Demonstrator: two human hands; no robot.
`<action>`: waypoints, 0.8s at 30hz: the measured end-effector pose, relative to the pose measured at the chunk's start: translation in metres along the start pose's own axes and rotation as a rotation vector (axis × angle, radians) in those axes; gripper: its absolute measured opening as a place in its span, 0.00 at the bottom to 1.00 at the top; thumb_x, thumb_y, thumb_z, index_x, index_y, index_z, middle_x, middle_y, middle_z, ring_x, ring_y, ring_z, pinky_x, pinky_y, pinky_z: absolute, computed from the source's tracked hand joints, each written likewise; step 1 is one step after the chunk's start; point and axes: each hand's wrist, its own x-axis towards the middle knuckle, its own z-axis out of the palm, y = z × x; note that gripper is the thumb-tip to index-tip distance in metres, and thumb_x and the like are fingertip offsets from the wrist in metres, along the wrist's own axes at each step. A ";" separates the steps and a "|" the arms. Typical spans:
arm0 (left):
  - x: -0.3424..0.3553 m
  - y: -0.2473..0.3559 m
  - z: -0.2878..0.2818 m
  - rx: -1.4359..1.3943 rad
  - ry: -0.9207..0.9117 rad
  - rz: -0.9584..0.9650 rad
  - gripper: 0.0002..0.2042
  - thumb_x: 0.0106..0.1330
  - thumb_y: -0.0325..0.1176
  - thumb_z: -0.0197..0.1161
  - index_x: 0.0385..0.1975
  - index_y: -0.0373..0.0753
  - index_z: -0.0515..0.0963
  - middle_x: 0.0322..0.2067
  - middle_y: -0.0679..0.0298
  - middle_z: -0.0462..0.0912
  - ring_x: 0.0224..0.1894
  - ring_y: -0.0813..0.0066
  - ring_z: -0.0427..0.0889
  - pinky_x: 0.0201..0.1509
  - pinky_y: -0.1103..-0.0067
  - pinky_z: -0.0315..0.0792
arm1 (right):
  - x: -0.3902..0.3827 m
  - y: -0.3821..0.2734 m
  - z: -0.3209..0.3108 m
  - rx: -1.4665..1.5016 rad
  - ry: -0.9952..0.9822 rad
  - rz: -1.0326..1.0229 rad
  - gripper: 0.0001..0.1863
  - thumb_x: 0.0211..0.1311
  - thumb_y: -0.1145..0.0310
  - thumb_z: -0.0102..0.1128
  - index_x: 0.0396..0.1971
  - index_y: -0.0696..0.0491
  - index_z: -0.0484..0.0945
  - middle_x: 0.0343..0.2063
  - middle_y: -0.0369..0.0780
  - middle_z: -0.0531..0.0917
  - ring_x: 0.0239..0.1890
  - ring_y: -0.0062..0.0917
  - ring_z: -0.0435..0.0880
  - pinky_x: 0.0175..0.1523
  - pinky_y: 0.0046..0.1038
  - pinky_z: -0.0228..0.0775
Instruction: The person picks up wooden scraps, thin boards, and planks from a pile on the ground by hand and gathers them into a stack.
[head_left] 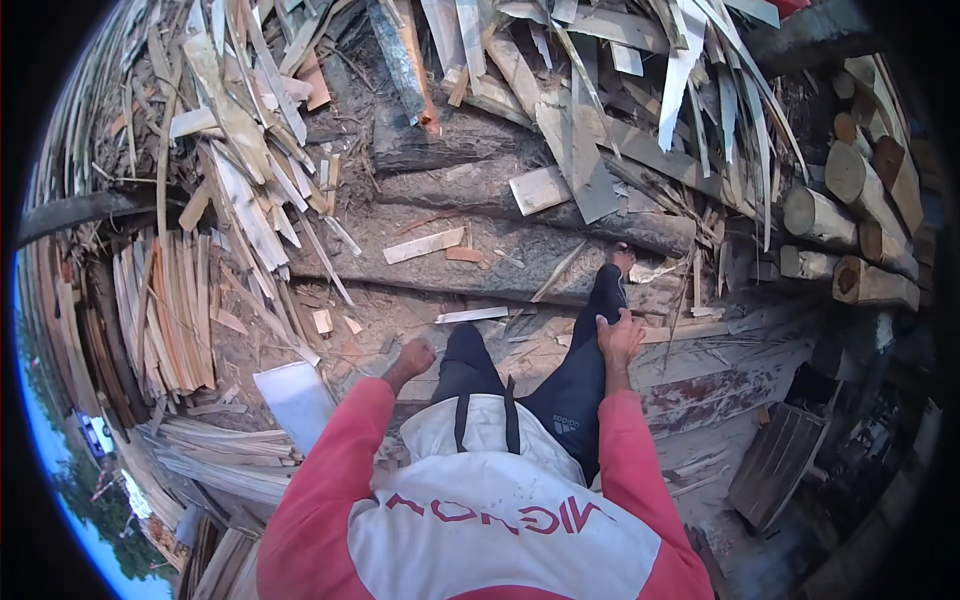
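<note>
My left hand [413, 358] hangs beside my left knee, its fingers curled in a loose fist with nothing visible in them. Resting against my right leg [588, 350] is my right hand [622, 337], fingers apart and holding nothing. A pale wood strip [472, 315] lies on the ground just beyond my knees. Farther out, a longer offcut [425, 246] and a short reddish piece [465, 254] lie on dark logs [455, 188] set across the ground. My bare right foot [622, 258] is beside the logs.
Thin slats [165, 310] are stacked on the left, near a white sheet-like piece [293, 395]. Loose bark-edged boards [640, 150] heap up at the far side. Cut logs [820, 215] are piled at the right, above a dark wooden panel [778, 465].
</note>
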 end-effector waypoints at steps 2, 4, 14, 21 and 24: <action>0.044 0.027 -0.008 0.059 0.085 0.118 0.08 0.53 0.33 0.59 0.24 0.34 0.78 0.20 0.58 0.79 0.25 0.73 0.79 0.31 0.74 0.73 | 0.002 -0.008 -0.003 -0.008 -0.011 -0.033 0.26 0.47 0.55 0.66 0.47 0.49 0.74 0.48 0.45 0.70 0.52 0.41 0.68 0.52 0.46 0.66; 0.099 0.076 -0.017 -0.038 0.042 0.178 0.09 0.55 0.34 0.60 0.25 0.34 0.78 0.21 0.60 0.79 0.27 0.73 0.79 0.32 0.73 0.72 | 0.005 -0.004 -0.004 0.002 0.030 -0.056 0.25 0.47 0.57 0.65 0.46 0.51 0.74 0.47 0.44 0.72 0.51 0.41 0.69 0.51 0.45 0.66; 0.401 0.313 -0.021 -0.676 0.591 0.059 0.32 0.51 0.40 0.69 0.53 0.29 0.65 0.41 0.55 0.77 0.39 0.69 0.76 0.38 0.75 0.73 | 0.027 0.010 -0.018 0.109 0.003 -0.005 0.22 0.47 0.59 0.65 0.42 0.53 0.75 0.40 0.44 0.75 0.45 0.40 0.73 0.49 0.39 0.67; 0.367 0.347 0.041 -0.424 0.121 0.360 0.12 0.59 0.28 0.58 0.42 0.32 0.74 0.28 0.64 0.79 0.26 0.77 0.75 0.30 0.80 0.71 | 0.040 0.044 -0.032 0.168 0.016 0.133 0.24 0.48 0.58 0.65 0.44 0.54 0.74 0.41 0.44 0.75 0.46 0.40 0.73 0.49 0.40 0.66; 0.304 0.341 0.049 -0.081 -0.150 0.487 0.13 0.59 0.31 0.56 0.42 0.34 0.74 0.32 0.57 0.78 0.36 0.68 0.76 0.43 0.72 0.69 | 0.043 0.046 -0.037 0.209 0.016 0.141 0.24 0.48 0.58 0.65 0.44 0.53 0.74 0.41 0.43 0.75 0.47 0.39 0.73 0.49 0.40 0.66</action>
